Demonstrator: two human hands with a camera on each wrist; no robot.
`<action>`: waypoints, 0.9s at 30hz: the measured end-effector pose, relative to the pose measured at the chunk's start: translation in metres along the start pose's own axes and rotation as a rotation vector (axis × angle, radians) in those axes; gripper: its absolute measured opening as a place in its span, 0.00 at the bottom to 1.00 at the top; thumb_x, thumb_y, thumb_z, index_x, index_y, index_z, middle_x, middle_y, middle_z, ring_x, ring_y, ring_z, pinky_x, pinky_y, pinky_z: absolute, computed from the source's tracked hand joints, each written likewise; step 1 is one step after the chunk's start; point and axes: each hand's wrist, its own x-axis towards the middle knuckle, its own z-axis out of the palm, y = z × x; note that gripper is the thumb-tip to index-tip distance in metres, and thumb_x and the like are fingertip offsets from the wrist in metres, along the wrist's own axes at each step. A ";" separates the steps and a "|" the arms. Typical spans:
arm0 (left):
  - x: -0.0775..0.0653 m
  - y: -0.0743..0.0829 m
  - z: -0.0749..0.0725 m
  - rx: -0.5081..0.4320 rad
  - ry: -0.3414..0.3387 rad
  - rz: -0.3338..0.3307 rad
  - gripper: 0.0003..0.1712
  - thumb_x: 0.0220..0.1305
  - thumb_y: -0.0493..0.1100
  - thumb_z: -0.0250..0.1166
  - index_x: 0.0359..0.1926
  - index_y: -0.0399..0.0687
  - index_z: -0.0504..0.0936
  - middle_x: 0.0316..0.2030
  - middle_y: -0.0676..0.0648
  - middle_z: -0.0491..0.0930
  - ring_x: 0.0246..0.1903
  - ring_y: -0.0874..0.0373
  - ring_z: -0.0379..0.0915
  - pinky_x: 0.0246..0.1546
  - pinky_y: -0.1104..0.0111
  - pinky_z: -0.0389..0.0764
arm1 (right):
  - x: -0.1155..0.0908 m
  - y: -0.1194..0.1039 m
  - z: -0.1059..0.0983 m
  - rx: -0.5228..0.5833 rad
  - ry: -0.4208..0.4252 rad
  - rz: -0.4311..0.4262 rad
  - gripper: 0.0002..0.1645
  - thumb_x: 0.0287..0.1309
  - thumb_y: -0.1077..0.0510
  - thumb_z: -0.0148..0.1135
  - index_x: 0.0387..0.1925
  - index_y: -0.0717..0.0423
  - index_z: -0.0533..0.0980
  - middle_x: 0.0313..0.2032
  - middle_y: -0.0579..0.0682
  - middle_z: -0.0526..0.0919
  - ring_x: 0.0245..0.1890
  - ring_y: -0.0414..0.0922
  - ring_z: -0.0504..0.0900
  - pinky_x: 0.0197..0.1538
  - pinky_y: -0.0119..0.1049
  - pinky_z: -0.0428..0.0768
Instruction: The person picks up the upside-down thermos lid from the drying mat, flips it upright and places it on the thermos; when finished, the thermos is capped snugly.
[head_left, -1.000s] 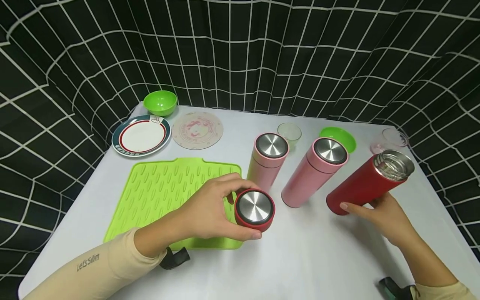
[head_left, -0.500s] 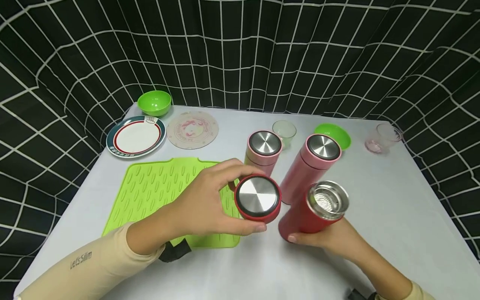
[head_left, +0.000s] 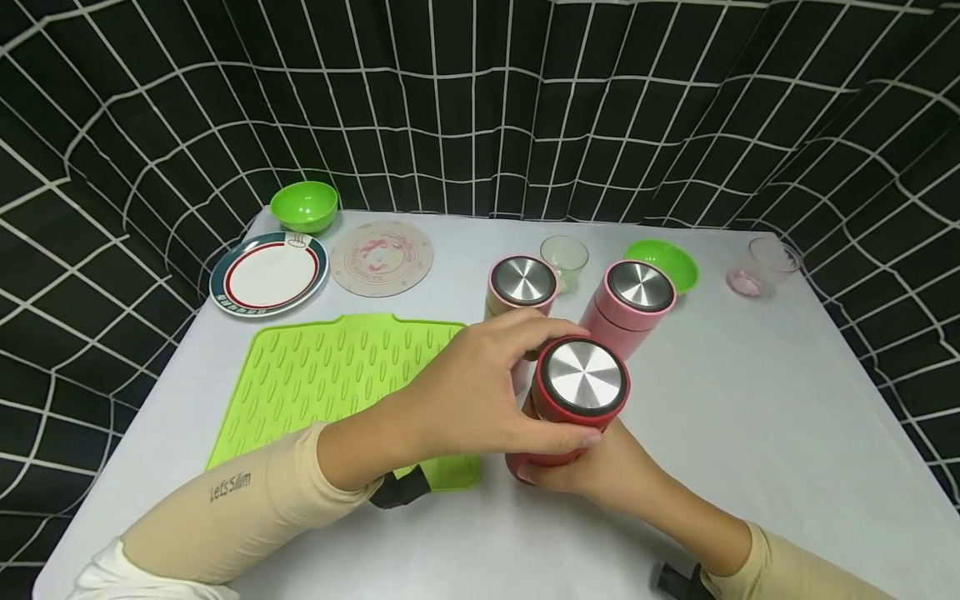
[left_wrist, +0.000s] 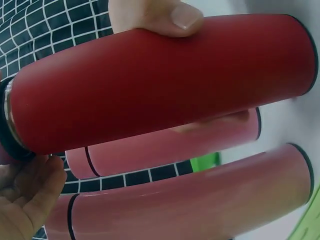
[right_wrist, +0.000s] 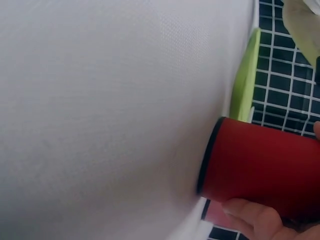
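Observation:
Between its thumb and fingers my left hand (head_left: 480, 392) grips a red lid (head_left: 585, 377) with a shiny steel top. The lid sits over the mouth of a red thermos (left_wrist: 165, 80); a thin band of steel neck shows between them in the left wrist view. Low around the thermos body, my right hand (head_left: 611, 471) holds it, its fingers (right_wrist: 260, 217) along the side in the right wrist view. Whether the base rests on the table is hard to tell. Two pink thermoses with their lids on, one (head_left: 523, 282) left and one (head_left: 637, 292) right, stand just behind.
A green ridged mat (head_left: 337, 375) lies left on the white table (head_left: 750, 433). Farther back are a rimmed plate (head_left: 270, 275), a round printed disc (head_left: 382, 258), a green bowl (head_left: 304, 207), another green bowl (head_left: 663, 262), a glass (head_left: 564, 258) and a pinkish glass (head_left: 761, 267).
My right hand has brought the red thermos leftward from the right side to the middle. My left hand has moved the lid right, over the thermos mouth, which stood uncovered before.

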 end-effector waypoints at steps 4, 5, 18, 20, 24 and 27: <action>-0.002 -0.003 0.003 0.004 0.002 -0.002 0.41 0.39 0.57 0.81 0.56 0.51 0.79 0.44 0.61 0.77 0.43 0.69 0.70 0.44 0.70 0.77 | 0.002 0.003 0.001 0.023 -0.018 -0.050 0.25 0.39 0.72 0.76 0.35 0.46 0.76 0.30 0.44 0.81 0.27 0.43 0.79 0.32 0.37 0.79; -0.002 -0.003 0.003 0.005 0.006 -0.003 0.41 0.39 0.57 0.81 0.56 0.52 0.79 0.43 0.61 0.76 0.43 0.70 0.70 0.43 0.70 0.77 | 0.003 0.003 0.001 0.023 -0.021 -0.058 0.24 0.39 0.72 0.76 0.35 0.46 0.76 0.30 0.44 0.81 0.27 0.43 0.79 0.31 0.37 0.79; 0.000 -0.009 0.006 -0.099 -0.097 -0.011 0.42 0.46 0.50 0.78 0.63 0.52 0.72 0.48 0.61 0.78 0.49 0.72 0.71 0.52 0.72 0.73 | 0.006 0.008 -0.003 0.028 -0.054 -0.132 0.26 0.38 0.73 0.75 0.35 0.45 0.76 0.29 0.45 0.81 0.27 0.44 0.78 0.31 0.37 0.79; -0.001 -0.010 0.007 -0.116 -0.099 -0.015 0.43 0.45 0.48 0.77 0.63 0.52 0.70 0.48 0.60 0.78 0.49 0.71 0.71 0.51 0.72 0.74 | 0.006 0.014 -0.003 0.000 -0.040 -0.153 0.28 0.37 0.72 0.77 0.36 0.44 0.75 0.30 0.44 0.80 0.28 0.43 0.78 0.32 0.37 0.79; -0.003 -0.011 0.008 -0.101 -0.058 0.013 0.42 0.44 0.49 0.78 0.61 0.50 0.70 0.48 0.58 0.77 0.49 0.70 0.71 0.51 0.72 0.74 | 0.003 0.028 -0.003 -0.046 -0.027 -0.102 0.28 0.37 0.65 0.81 0.40 0.43 0.75 0.33 0.42 0.81 0.32 0.42 0.79 0.35 0.36 0.80; -0.003 -0.011 0.009 -0.074 -0.029 0.046 0.41 0.44 0.51 0.78 0.60 0.49 0.72 0.49 0.57 0.77 0.50 0.69 0.70 0.52 0.73 0.73 | 0.002 0.033 -0.004 -0.064 -0.026 -0.065 0.29 0.38 0.61 0.82 0.42 0.44 0.75 0.35 0.42 0.82 0.33 0.42 0.80 0.36 0.37 0.80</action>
